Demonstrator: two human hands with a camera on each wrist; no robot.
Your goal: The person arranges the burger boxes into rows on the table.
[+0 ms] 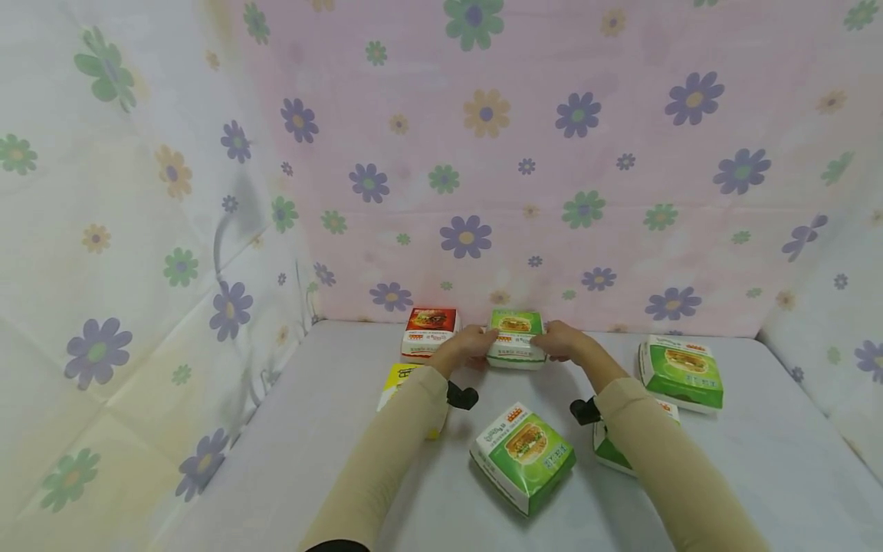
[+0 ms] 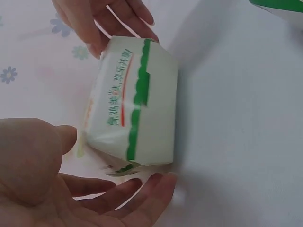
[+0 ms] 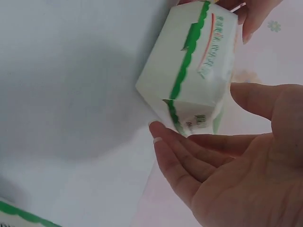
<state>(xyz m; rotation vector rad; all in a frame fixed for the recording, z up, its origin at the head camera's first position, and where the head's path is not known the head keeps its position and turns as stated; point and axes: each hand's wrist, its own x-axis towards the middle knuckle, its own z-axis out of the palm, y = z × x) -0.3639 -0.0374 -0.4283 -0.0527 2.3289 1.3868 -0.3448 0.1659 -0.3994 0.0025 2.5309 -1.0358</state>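
Observation:
A green and white burger box (image 1: pixel 516 353) stands at the back of the table, close to the flowered backdrop. My left hand (image 1: pixel 474 341) holds its left side, thumb at the upper edge and fingers along the side. On the opposite side my right hand (image 1: pixel 560 341) holds it the same way. In the left wrist view the burger box (image 2: pixel 137 104) shows its white front with a green scalloped band, the left hand (image 2: pixel 94 189) at its near end. From the right wrist, the right hand (image 3: pixel 236 146) touches the box's lower corner.
A red burger box (image 1: pixel 431 335) stands left of the hands, and a yellow box (image 1: pixel 398 376) lies partly under the left forearm. Nearer me sits a tilted-round green box (image 1: pixel 526 456). At right are another green box (image 1: pixel 683 372) and one (image 1: pixel 612 452) half hidden by the right sleeve.

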